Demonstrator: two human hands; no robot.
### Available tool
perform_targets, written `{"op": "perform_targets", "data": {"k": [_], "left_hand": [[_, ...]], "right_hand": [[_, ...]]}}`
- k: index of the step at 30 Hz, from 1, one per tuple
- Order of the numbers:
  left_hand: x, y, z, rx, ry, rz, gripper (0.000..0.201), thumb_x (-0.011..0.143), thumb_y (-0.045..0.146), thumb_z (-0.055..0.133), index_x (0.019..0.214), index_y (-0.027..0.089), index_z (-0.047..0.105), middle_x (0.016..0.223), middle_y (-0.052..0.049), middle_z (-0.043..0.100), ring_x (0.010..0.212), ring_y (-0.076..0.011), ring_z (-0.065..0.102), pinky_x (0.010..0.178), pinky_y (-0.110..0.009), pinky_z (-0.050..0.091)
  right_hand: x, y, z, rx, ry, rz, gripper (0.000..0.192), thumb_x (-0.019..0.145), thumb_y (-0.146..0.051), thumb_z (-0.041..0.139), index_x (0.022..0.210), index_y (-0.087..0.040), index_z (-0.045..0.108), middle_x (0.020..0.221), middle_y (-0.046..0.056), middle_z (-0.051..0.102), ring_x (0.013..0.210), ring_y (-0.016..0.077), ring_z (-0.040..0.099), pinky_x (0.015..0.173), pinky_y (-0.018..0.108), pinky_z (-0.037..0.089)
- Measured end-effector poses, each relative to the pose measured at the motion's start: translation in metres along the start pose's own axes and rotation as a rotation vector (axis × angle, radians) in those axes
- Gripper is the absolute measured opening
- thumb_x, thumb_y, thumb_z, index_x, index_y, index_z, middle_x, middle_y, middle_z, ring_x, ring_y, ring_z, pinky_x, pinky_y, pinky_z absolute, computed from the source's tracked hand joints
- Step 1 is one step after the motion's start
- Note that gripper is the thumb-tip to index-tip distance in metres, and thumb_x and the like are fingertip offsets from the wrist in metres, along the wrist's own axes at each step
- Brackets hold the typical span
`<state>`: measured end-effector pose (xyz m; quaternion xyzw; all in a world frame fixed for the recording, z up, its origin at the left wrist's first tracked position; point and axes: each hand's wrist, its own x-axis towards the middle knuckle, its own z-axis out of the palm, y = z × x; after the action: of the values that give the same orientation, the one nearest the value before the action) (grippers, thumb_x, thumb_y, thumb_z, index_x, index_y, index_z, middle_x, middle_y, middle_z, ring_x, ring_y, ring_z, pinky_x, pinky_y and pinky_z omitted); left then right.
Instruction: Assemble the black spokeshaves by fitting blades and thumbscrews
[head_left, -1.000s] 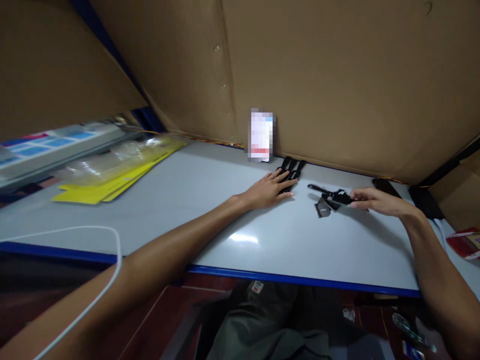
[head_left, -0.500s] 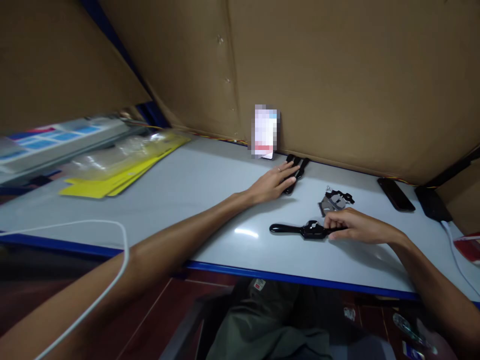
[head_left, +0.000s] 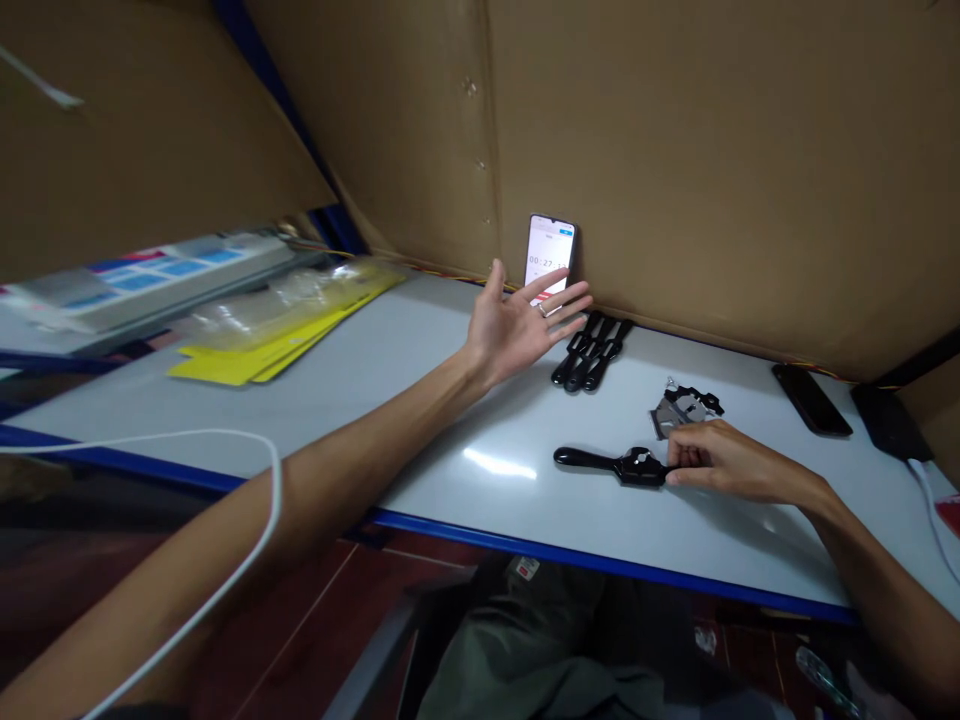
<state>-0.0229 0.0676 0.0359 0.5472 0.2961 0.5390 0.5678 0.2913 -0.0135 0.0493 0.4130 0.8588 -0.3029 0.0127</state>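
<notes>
My left hand [head_left: 516, 325] is raised above the table with its fingers spread and the palm turned up, holding nothing. Just right of it lies a group of black spokeshave bodies [head_left: 592, 352], side by side near the back wall. My right hand [head_left: 712, 460] has its fingers wrapped round the right handle of another black spokeshave body [head_left: 640, 467], which lies crosswise near the front. Its left handle points left, and the right one is hidden in my grip. Behind my right hand sits a small pile of metal blades and black cap pieces [head_left: 684, 405].
A lit phone [head_left: 550, 252] showing a timer leans on the brown back wall. Yellow cards in clear plastic [head_left: 262, 345] lie at left. A dark phone [head_left: 811, 400] and a black box [head_left: 889, 420] with a white cable are at right. Another white cable crosses my left arm.
My left hand has lifted off the grouped spokeshave bodies, moved a little left and turned palm up. My right hand still grips the front spokeshave body's handle. The camera view has shifted slightly.
</notes>
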Motion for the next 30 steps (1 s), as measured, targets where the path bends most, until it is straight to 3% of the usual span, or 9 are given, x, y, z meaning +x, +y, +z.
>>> {"op": "perform_targets", "data": {"k": [3, 5, 9, 12, 16, 21, 25, 30], "left_hand": [[-0.002, 0.005, 0.004, 0.120, -0.050, 0.007, 0.091, 0.092, 0.080, 0.008, 0.161, 0.025, 0.030, 0.158, -0.005, 0.048, 0.149, -0.0366, 0.038, 0.116, -0.057, 0.041], [-0.004, 0.005, 0.008, 0.121, -0.073, 0.011, 0.089, 0.092, 0.080, 0.012, 0.160, 0.026, 0.031, 0.156, -0.005, 0.051, 0.149, -0.0387, 0.038, 0.114, -0.060, 0.041], [-0.007, 0.008, 0.016, -0.077, -0.151, -0.046, 0.090, 0.092, 0.081, 0.015, 0.156, 0.024, 0.041, 0.148, -0.009, 0.059, 0.144, -0.0388, 0.045, 0.111, -0.060, 0.043], [-0.010, 0.011, 0.018, -0.287, -0.310, -0.150, 0.091, 0.094, 0.079, 0.012, 0.152, 0.018, 0.048, 0.143, -0.014, 0.062, 0.140, -0.0363, 0.051, 0.114, -0.058, 0.041], [-0.013, 0.009, 0.021, -0.457, -0.440, -0.237, 0.092, 0.096, 0.078, 0.008, 0.144, 0.014, 0.056, 0.141, -0.017, 0.063, 0.136, -0.0341, 0.056, 0.117, -0.055, 0.036], [-0.014, -0.002, 0.027, -0.527, -0.440, -0.271, 0.093, 0.096, 0.079, 0.012, 0.139, 0.013, 0.061, 0.138, -0.021, 0.065, 0.135, -0.0359, 0.056, 0.118, -0.057, 0.033], [-0.011, -0.007, 0.028, -0.571, -0.446, -0.270, 0.095, 0.095, 0.079, 0.009, 0.137, 0.011, 0.061, 0.138, -0.023, 0.064, 0.134, -0.0359, 0.057, 0.117, -0.056, 0.034], [-0.008, -0.007, 0.025, -0.568, -0.420, -0.239, 0.095, 0.095, 0.078, 0.008, 0.140, 0.011, 0.058, 0.138, -0.022, 0.064, 0.134, -0.0348, 0.057, 0.118, -0.054, 0.034]], "right_hand": [[0.002, -0.001, 0.003, -0.036, 0.065, -0.026, 0.021, 0.093, -0.037, 0.065, 0.082, -0.020, 0.064, 0.073, 0.000, 0.063, 0.066, 0.0146, 0.055, 0.064, 0.029, 0.041], [0.004, -0.002, 0.008, -0.085, 0.225, -0.073, 0.016, 0.096, -0.035, 0.062, 0.090, -0.021, 0.067, 0.083, 0.003, 0.068, 0.073, 0.0172, 0.060, 0.070, 0.032, 0.045], [0.012, -0.008, 0.025, -0.172, 0.601, -0.230, 0.020, 0.100, -0.028, 0.055, 0.114, -0.021, 0.067, 0.093, 0.007, 0.069, 0.084, 0.0215, 0.062, 0.079, 0.038, 0.049], [0.020, -0.021, 0.035, -0.235, 0.732, -0.365, 0.019, 0.100, -0.020, 0.053, 0.111, -0.020, 0.069, 0.087, 0.007, 0.068, 0.081, 0.0217, 0.060, 0.077, 0.038, 0.050], [0.042, -0.053, 0.041, -0.440, 0.839, -0.515, 0.019, 0.099, -0.014, 0.054, 0.092, -0.017, 0.071, 0.081, 0.008, 0.068, 0.078, 0.0217, 0.057, 0.074, 0.037, 0.048], [0.086, -0.087, 0.041, -0.609, 0.868, -0.569, 0.023, 0.102, -0.021, 0.052, 0.090, -0.016, 0.071, 0.086, 0.010, 0.071, 0.084, 0.0232, 0.060, 0.074, 0.038, 0.049], [0.112, -0.089, 0.042, -0.643, 0.849, -0.568, 0.025, 0.102, -0.020, 0.052, 0.088, -0.015, 0.071, 0.085, 0.010, 0.071, 0.085, 0.0237, 0.061, 0.075, 0.038, 0.050], [0.125, -0.082, 0.047, -0.679, 0.886, -0.579, 0.030, 0.103, -0.016, 0.047, 0.087, -0.015, 0.072, 0.083, 0.010, 0.071, 0.084, 0.0231, 0.061, 0.076, 0.038, 0.050]]}}
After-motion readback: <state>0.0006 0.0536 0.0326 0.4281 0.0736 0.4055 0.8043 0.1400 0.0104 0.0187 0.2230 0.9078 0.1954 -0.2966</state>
